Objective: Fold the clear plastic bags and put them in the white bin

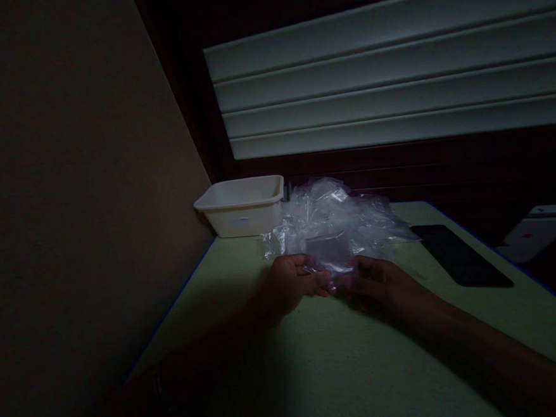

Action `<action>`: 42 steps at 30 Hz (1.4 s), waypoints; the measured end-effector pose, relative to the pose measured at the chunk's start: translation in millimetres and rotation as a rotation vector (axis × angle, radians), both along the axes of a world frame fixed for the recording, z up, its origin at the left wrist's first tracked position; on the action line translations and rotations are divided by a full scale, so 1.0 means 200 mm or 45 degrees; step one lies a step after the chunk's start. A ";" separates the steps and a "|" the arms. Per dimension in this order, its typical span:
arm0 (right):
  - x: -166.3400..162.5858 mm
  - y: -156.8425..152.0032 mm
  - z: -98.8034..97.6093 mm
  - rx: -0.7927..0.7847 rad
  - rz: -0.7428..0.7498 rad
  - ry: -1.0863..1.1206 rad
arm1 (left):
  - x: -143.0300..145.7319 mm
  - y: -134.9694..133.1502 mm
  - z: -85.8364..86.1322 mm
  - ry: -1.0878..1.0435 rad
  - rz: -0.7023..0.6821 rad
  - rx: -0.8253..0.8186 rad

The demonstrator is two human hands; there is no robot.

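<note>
Between my two hands is a small clear plastic bag [329,250], held above the table's near middle. My left hand [290,282] pinches its lower left edge, thumb and fingers closed on the film. On the other side, my right hand [376,281] grips the lower right edge with bent fingers. Whether anything lies inside the bag is too dim to tell. Just behind it spreads a loose heap of clear plastic bags [325,199], crumpled and shiny.
A white plastic tub [245,217] stands at the back left, beside the heap. A dark flat phone or tablet [462,256] lies on the green table [308,371] at the right. White devices [541,231] sit beyond the right edge. A wall [88,152] rises close on the left.
</note>
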State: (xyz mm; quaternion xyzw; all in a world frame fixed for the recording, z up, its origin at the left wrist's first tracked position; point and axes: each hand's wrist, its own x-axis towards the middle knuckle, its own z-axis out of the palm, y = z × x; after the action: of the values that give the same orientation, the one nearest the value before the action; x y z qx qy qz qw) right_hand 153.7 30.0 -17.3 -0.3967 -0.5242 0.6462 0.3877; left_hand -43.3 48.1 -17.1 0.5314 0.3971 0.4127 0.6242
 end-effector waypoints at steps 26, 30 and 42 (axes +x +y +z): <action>0.01 -0.03 0.06 -0.067 0.065 -0.106 | -0.03 0.01 0.09 0.062 0.294 0.197; 0.02 -0.02 0.06 -0.082 0.033 -0.070 | -0.03 0.01 0.09 -0.056 0.224 0.111; -0.01 -0.02 0.08 0.066 -0.027 -0.083 | 0.00 -0.03 0.04 0.271 -0.146 0.141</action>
State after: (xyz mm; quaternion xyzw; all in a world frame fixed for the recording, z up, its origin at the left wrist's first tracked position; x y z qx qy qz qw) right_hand 151.1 26.0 -1.7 -0.4128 -0.5488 0.6150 0.3875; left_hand -44.1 41.5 -8.2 0.6277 0.4067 0.3390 0.5706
